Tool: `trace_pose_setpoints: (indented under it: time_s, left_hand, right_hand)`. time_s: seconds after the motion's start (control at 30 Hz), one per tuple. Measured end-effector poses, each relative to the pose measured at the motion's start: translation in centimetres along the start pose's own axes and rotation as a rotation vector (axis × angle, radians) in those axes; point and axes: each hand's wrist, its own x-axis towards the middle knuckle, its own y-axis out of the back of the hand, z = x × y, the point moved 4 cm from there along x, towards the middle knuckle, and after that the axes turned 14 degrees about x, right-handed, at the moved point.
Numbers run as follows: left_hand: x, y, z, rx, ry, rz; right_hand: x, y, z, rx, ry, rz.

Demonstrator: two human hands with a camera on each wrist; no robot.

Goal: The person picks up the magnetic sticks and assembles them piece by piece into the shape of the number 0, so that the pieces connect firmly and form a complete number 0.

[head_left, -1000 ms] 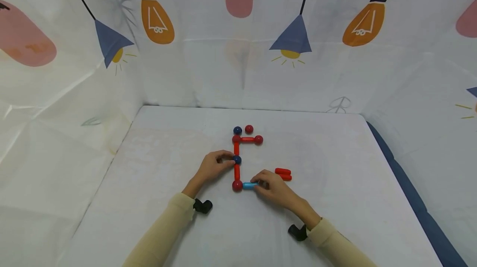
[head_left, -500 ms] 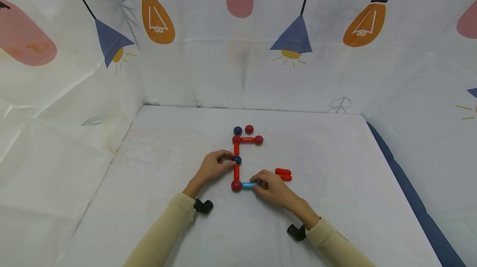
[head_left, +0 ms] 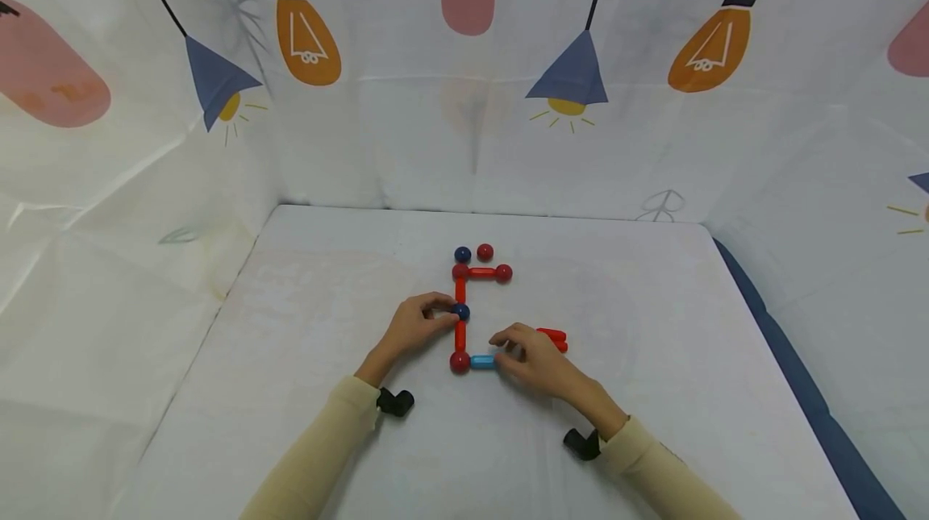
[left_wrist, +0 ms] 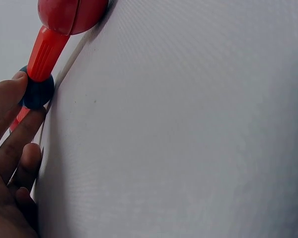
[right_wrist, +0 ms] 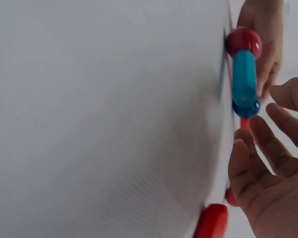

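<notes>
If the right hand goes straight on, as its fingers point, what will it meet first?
Most likely the light blue rod, just ahead of the right hand; depth is unclear, so the hand might pass above.

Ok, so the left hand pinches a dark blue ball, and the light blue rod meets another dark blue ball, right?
Not quite: the light blue rod meets a red ball, as the head view shows. The left hand does pinch a dark blue ball.
</notes>
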Motion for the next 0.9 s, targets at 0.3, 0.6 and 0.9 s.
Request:
trace_pose_setpoints:
  time_s: [0.3,0.6,0.9]
  left_hand:
    - [0.0,-0.1,-0.1,0.012,-0.009,0.0]
    - [-0.1,-0.1,0.0,0.013,0.004,-0.01]
    - [0.0,-0.1,-0.1,0.019,0.001,-0.002]
  right_hand:
    - [2.9,2.9,-0.3,-0.037,0.044,0.007]
    - [6.1,5.7,1.3,-0.023,-0.061,0.016]
    - [10.2,6.9,2.5,-0.096,-0.109,0.041]
